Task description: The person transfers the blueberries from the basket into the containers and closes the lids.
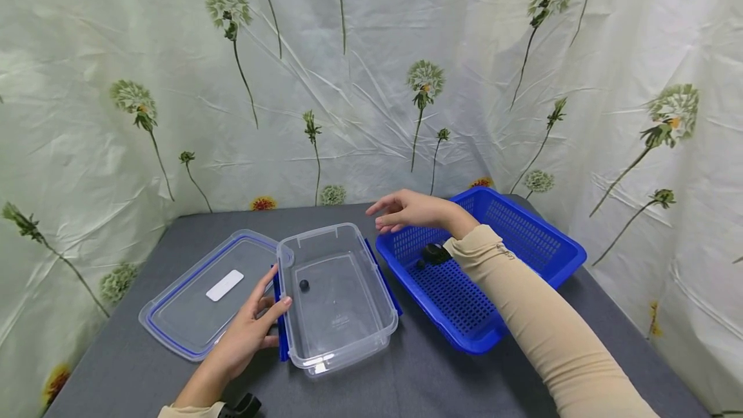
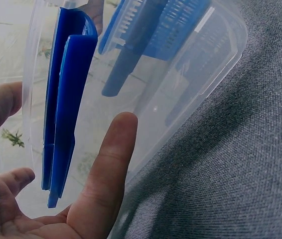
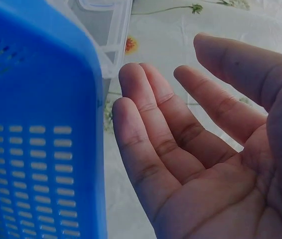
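Observation:
A clear plastic food container [image 1: 339,340] with blue side latches stands uncovered on the table. Inside it lies a small dark ball [image 1: 304,285]. My left hand [image 1: 246,331] holds the container's left side, thumb at the rim and fingers against the outer wall by the blue latch [image 2: 64,109]. Over the near-left rim of a blue perforated basket [image 1: 531,237] hovers my right hand [image 1: 415,209], palm bare and fingers loosely bent in the right wrist view. Another small dark ball [image 1: 420,264] shows on the basket's floor, partly beside the black wrist camera [image 1: 434,253].
The container's clear lid [image 1: 180,328], with a blue seal and a white label [image 1: 224,285], lies flat at the left, its corner close by the container. A floral curtain [image 1: 371,82] hangs behind the grey tabletop [image 1: 400,386].

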A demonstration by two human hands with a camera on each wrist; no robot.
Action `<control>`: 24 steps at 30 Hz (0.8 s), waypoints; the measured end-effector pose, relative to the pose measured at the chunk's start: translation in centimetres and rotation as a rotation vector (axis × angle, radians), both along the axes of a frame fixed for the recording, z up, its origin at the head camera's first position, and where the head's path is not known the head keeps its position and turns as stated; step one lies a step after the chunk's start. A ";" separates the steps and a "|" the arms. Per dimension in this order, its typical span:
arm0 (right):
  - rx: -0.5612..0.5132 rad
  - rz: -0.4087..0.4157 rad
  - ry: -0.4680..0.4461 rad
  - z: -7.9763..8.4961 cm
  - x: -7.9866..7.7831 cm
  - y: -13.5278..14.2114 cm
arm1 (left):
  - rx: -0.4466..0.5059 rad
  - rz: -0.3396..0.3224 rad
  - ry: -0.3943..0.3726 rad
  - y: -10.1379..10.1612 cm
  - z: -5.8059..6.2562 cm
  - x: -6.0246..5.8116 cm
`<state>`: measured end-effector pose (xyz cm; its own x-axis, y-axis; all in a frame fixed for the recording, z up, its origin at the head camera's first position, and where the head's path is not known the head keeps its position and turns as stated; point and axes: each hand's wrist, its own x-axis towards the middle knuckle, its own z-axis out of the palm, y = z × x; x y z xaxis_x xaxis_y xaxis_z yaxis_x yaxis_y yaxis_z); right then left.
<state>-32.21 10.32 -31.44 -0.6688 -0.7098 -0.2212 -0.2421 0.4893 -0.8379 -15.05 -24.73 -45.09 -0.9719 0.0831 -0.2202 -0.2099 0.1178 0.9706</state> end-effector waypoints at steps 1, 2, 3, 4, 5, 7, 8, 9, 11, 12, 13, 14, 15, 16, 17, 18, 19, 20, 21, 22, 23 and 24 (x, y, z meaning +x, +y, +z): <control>-0.002 -0.006 -0.002 -0.1 0.0 0.2 | 0.000 -0.001 -0.001 0.0 0.0 0.0; -0.002 -0.010 -0.004 -0.1 0.0 0.5 | 0.000 -0.002 -0.002 0.0 -0.1 0.0; -0.001 -0.017 -0.005 -0.1 0.0 0.7 | 0.000 -0.004 -0.003 0.0 -0.1 0.0; 0.000 -0.021 -0.004 -0.2 0.0 0.9 | -0.001 -0.005 -0.004 0.0 -0.1 -0.1; 0.002 -0.023 -0.003 -0.2 0.0 1.1 | -0.001 -0.005 -0.004 0.0 -0.1 -0.1; 0.005 -0.026 -0.001 -0.3 0.0 1.4 | -0.005 -0.006 -0.002 0.0 0.0 -0.1; 0.008 -0.027 0.000 -0.3 0.0 1.6 | -0.007 -0.006 -0.001 0.1 0.0 -0.1; 0.010 -0.030 -0.001 -0.3 0.0 1.7 | -0.006 -0.008 0.000 0.1 0.0 -0.1; 0.008 -0.033 -0.003 -0.4 -0.1 2.0 | -0.007 -0.008 0.001 0.0 0.1 0.0; 0.007 -0.038 -0.006 -0.4 -0.1 2.2 | -0.008 -0.009 0.003 0.0 0.1 0.0; 0.007 -0.041 -0.008 -0.5 -0.1 2.4 | -0.009 -0.011 0.002 0.0 0.2 0.0; 0.009 -0.044 -0.005 -0.6 -0.2 2.5 | -0.007 -0.012 0.001 0.0 0.2 0.0; 0.009 -0.047 -0.005 -0.7 -0.2 2.7 | -0.008 -0.014 0.000 0.0 0.2 -0.1; 0.010 -0.050 -0.004 -0.8 -0.3 2.9 | -0.008 -0.015 0.001 0.0 0.2 -0.1; 0.010 -0.053 -0.003 -0.9 -0.4 3.0 | -0.005 -0.017 0.002 -0.1 0.2 -0.1; 0.014 -0.055 0.000 -1.1 -0.5 3.2 | -0.003 -0.021 0.006 -0.1 0.2 -0.1; 0.019 -0.059 0.004 -1.2 -0.5 3.4 | 0.000 -0.023 0.007 0.0 0.3 -0.1; 0.022 -0.064 0.005 -1.4 -0.6 3.6 | 0.001 -0.025 0.009 0.0 0.3 -0.1; 0.024 -0.068 0.002 -1.6 -0.7 3.8 | 0.001 -0.028 0.012 -0.1 0.2 -0.1; 0.026 -0.070 -0.001 -1.7 -0.8 3.9 | 0.003 -0.029 0.013 -0.1 0.2 -0.1; 0.030 -0.072 -0.005 -1.9 -0.8 4.0 | 0.005 -0.029 0.012 -0.1 0.2 -0.1; 0.032 -0.074 -0.011 -2.2 -0.9 4.2 | 0.004 -0.029 0.012 -0.1 0.2 0.0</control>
